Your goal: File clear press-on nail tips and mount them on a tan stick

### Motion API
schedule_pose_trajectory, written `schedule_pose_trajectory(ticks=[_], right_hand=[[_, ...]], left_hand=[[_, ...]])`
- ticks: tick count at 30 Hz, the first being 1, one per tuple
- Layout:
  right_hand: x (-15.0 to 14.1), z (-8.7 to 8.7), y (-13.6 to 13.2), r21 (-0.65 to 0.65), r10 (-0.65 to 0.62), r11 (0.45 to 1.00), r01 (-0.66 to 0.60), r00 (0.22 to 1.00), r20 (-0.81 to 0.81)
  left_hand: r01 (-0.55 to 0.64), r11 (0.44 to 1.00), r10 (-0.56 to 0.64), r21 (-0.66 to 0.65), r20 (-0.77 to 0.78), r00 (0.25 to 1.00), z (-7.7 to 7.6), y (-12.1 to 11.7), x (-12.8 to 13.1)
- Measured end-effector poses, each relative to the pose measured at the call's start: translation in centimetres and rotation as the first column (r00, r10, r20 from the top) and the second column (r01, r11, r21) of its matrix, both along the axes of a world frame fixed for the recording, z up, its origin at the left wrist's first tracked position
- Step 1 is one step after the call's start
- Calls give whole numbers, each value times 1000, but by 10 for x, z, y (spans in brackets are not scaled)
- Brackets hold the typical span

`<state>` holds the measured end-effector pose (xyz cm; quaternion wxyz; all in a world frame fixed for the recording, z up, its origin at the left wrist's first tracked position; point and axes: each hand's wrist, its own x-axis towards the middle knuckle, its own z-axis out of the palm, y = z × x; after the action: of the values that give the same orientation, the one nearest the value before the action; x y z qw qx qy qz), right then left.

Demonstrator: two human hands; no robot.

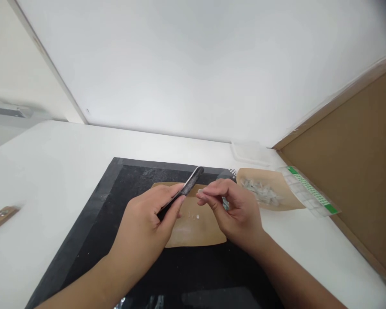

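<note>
Left hand, as I view it from my end: closed round a slim black file, thumb along the near side, file tip sloping up and away from the fingers. Right hand: thumb and forefinger pinched narrow on a small clear piece, which sits just beside the file; from here I can't tell whether the two touch.

Directly below both hands, a brown paper; on it, between the hands, a few pale bits. Under that paper, a black mat spreading left of the left hand and toward me.

Beyond the right hand, to its right, I note a second paper bearing a heap of clear pieces. At its outer edge, a clear strip with green ends. Behind the right hand, a clear tray.

Well left of the left hand, a wooden block on the white table, partly out of my view.
</note>
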<state>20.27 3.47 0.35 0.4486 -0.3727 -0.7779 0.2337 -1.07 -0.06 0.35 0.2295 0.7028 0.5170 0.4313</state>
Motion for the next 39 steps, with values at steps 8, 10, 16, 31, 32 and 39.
schedule_pose_trajectory(ticks=[8,10,16,31,32,39], right_hand=[[-7,-9,2,496,-262,863,95,924,279],[-10,-10,1,544,-274,837,59,906,322],[-17,-12,4,551,-196,835,8,939,282],[-11,-2,7,437,-91,897,-68,939,332],[-11,-2,7,455,-117,890,-45,940,321],[-13,-1,5,433,-122,901,-31,940,320]], left_hand=[[50,998,-50,-31,1,999,3,-4,1],[47,997,-47,-54,1,999,3,-4,1],[55,996,-51,-64,54,997,5,-5,3],[79,992,-72,-103,69,995,10,-7,4],[80,991,-73,-103,68,995,10,-6,4],[80,990,-73,-118,59,996,10,-5,4]])
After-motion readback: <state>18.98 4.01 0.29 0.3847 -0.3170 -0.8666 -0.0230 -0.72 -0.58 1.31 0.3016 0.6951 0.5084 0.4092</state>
